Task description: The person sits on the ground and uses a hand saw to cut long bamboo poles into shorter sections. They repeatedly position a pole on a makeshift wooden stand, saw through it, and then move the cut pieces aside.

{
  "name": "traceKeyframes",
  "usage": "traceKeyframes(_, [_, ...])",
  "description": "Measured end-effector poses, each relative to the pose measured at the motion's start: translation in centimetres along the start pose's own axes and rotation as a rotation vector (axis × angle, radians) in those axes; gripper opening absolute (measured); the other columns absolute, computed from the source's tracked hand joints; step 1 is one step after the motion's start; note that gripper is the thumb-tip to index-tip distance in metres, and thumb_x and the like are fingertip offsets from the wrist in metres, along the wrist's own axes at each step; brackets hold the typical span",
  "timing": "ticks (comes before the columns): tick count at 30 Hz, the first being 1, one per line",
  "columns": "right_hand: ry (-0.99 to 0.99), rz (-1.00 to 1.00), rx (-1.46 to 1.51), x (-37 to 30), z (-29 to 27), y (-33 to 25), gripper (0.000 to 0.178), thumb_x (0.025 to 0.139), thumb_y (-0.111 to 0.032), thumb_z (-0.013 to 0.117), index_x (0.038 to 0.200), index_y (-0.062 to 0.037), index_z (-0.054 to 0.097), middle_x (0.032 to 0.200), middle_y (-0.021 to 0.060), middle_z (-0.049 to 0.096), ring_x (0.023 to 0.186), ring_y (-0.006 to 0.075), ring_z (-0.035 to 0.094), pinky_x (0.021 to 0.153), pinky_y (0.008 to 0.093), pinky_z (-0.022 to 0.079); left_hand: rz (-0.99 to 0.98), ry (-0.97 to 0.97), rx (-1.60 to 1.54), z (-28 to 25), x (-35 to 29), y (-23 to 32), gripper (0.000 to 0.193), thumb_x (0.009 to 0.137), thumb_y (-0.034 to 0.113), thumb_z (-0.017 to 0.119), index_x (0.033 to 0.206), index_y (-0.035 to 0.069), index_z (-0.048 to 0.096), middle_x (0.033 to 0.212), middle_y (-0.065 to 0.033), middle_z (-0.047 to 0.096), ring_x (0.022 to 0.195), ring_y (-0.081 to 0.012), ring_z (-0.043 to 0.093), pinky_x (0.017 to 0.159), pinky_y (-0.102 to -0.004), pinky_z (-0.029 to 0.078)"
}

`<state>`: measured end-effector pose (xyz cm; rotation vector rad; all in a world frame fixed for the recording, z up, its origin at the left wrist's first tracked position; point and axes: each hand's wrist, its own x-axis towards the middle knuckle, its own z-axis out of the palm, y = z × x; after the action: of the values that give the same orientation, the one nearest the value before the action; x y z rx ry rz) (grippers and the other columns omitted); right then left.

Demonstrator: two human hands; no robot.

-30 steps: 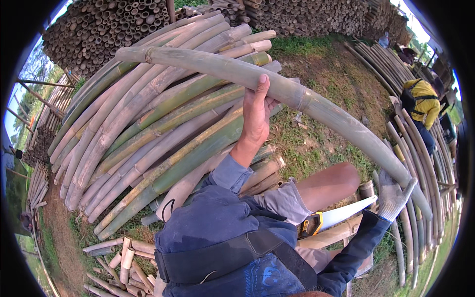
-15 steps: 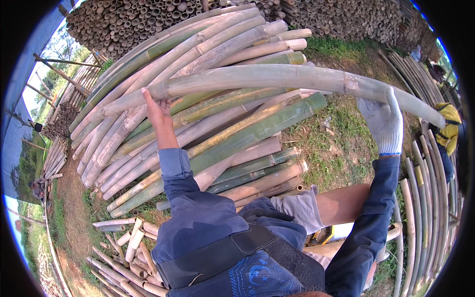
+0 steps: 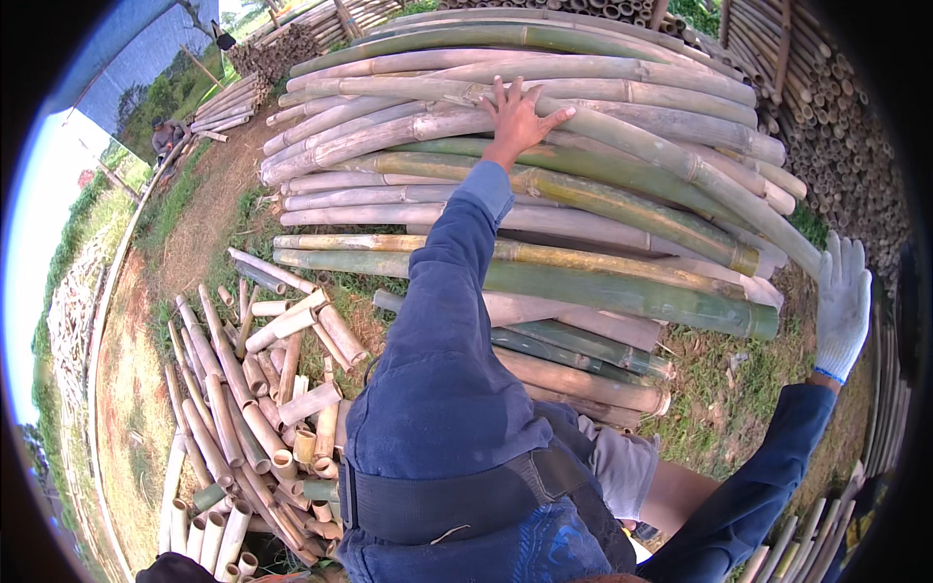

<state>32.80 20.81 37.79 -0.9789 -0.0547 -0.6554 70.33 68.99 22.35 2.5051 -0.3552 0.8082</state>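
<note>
A long pale bamboo pole (image 3: pixel 632 146) lies aslant on top of a stack of bamboo poles (image 3: pixel 622 291). My bare left hand (image 3: pixel 522 119) rests over it with fingers spread, palm down, holding nothing. At the pole's right end, my right hand (image 3: pixel 844 301), in a white knit glove, is open with its fingers straight up. The glove is beside the pole's tip; whether it presses on the end cannot be told. Green and yellowish poles lie lower in the stack, toward me.
Short cut bamboo pieces (image 3: pixel 262 418) lie heaped at the lower left. Tall stacks of bamboo (image 3: pixel 836 146) stand at the far right, and more poles (image 3: pixel 807 539) lie at the lower right. A person (image 3: pixel 165 136) sits at the far left. Grass and dirt surround the stack.
The bamboo pole has come down onto the stack. My left hand has opened out flat on it, and my right hand has gone from under the pole to its end. The view has turned left.
</note>
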Motion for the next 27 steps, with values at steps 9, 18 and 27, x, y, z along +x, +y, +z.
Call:
traceKeyframes(9, [0.267, 0.216, -0.615, -12.5, -21.9, -7.4, 0.069, 0.118, -0.046, 0.049, 0.175, -0.0123, 0.03, 0.18, 0.0145, 0.029, 0.162, 0.0304, 0.038, 0.132, 0.0442, 0.03, 0.051, -0.124, 0.005, 0.8, -1.3, -0.8, 0.107, 0.087, 0.099, 0.05, 0.154, 0.018, 0.066, 0.165, -0.0233, 0.047, 0.163, -0.0457, 0.024, 0.125, -0.085, 0.0])
traceKeyframes(18, [0.803, 0.388, -0.349, -44.8, -38.0, -10.1, 0.075, 0.109, -0.047, 0.065, 0.172, -0.0152, 0.039, 0.177, 0.0189, 0.03, 0.157, 0.0372, 0.043, 0.128, 0.0481, 0.036, 0.382, -0.017, 0.109, 2.0, -2.8, 1.4, 0.099, 0.097, 0.087, 0.052, 0.167, 0.017, 0.046, 0.167, -0.0233, 0.043, 0.164, -0.0503, 0.021, 0.126, -0.0827, 0.008])
traceKeyframes(27, [0.905, 0.158, -0.645, -45.6, -26.1, -10.5, 0.058, 0.113, -0.033, 0.066, 0.165, -0.0116, 0.05, 0.146, 0.003, 0.063, 0.119, 0.0164, 0.069, 0.1, 0.0336, 0.058, 0.605, -0.043, 0.176, -0.5, -8.5, 2.8, 0.08, 0.093, 0.049, 0.081, 0.159, 0.015, 0.052, 0.161, -0.0092, 0.051, 0.16, -0.0339, 0.035, 0.135, -0.0656, 0.012])
